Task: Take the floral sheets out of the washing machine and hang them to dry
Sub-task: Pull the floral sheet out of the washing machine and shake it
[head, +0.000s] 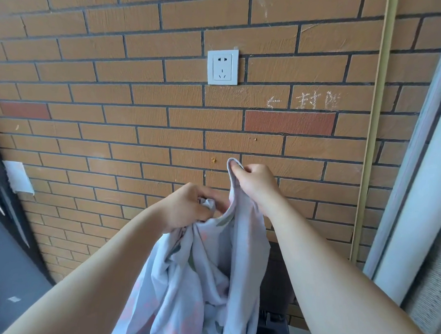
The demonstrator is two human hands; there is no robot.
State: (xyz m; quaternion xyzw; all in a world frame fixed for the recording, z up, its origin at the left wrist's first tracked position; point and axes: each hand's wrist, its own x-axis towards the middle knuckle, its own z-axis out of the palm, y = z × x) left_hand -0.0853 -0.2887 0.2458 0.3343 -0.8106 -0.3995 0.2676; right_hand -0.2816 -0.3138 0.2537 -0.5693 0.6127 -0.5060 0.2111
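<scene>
Before a brick wall (140, 111), the sheet (195, 280) is held up by both hands. A bunched fold is clutched in the left grip (191, 206), its fingers curled round the cloth. A corner or hem is pinched in the right grip (254, 181), which is raised a little higher, and the edge is seen poking up above the knuckles. From these two holds the pale, flower-printed cloth is let hang in crumpled folds, down past the bottom of the view.

The first part of the task is judged done or nearly so: the sheet is lifted out, though its lower end is hidden, so it cannot be said that all of it is free. A dark boxy thing (277, 284) is glimpsed behind the cloth; it may be the machine or a basket, but too little is shown to tell. The hanging is not yet begun: no line, rack or pole is seen, and the cloth is yet to be shaken out.

A white socket (222, 67) is set in the wall above the hands, with chalk marks (304, 101) to its lower right. A thin pipe (375, 124) is run down the bricks beside a white frame (418, 177). A dark panel (2, 257) is seen at the left. The wall is close, so little room is allowed for spreading the sheet forward.
</scene>
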